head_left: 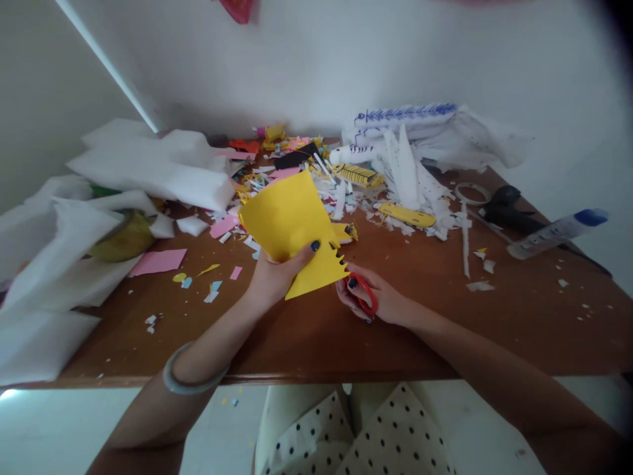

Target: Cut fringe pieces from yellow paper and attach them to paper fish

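Observation:
A sheet of yellow paper point(291, 214) is held up over the table, tilted, with a row of small notches along its right edge. My left hand point(279, 274) grips it from the lower left, thumb on the front face and the other fingers hidden behind. My right hand point(370, 297) is closed round the red handles of a pair of scissors point(366, 295). Their blades are hidden by the paper's notched edge, so I cannot tell how far they are apart. Just behind the paper lies a small yellow paper piece point(346, 232) with dark marks.
White foam sheets point(148, 165) crowd the left side around a roll of tape point(123, 237). Paper scraps point(316, 188) heap at the back. On the right lie a glue bottle point(558, 234), a black tool point(509, 211) and a white ring point(472, 193). The table's front edge point(346, 379) is near my lap.

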A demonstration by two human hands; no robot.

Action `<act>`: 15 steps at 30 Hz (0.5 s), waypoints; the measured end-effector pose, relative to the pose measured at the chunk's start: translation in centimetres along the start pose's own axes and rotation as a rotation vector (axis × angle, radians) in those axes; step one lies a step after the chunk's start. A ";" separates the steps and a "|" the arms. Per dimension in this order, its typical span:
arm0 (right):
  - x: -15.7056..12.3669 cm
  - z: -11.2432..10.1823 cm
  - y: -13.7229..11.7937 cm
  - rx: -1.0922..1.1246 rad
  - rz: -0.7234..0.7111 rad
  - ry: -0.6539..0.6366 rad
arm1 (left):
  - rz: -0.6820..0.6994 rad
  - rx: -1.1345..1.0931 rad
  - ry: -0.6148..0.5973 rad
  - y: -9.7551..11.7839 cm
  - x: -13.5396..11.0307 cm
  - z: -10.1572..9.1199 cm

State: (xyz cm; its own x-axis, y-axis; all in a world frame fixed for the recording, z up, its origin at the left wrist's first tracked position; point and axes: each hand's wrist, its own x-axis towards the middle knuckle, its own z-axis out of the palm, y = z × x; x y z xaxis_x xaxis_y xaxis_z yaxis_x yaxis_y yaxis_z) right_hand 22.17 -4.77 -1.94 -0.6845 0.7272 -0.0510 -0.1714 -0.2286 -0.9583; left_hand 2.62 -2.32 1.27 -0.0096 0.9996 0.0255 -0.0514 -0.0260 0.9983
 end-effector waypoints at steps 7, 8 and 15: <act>0.2 0.2 1.2 -0.023 -0.098 0.040 | 0.008 -0.052 0.054 -0.6 -1.0 1.0; 0.2 0.2 1.3 -0.018 -0.098 0.045 | 0.007 -0.053 0.062 -0.5 -1.1 1.1; 0.4 0.4 1.5 0.006 -0.110 0.041 | 0.010 -0.001 0.044 -0.6 -1.2 1.1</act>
State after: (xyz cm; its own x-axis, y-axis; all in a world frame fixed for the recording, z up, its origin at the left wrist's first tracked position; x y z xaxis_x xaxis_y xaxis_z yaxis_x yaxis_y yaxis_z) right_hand 21.40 -5.09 -3.29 -0.6320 0.7738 0.0434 -0.2486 -0.1494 -0.9570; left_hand 3.73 -3.54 0.68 -0.0539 0.9980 0.0329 -0.0517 -0.0357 0.9980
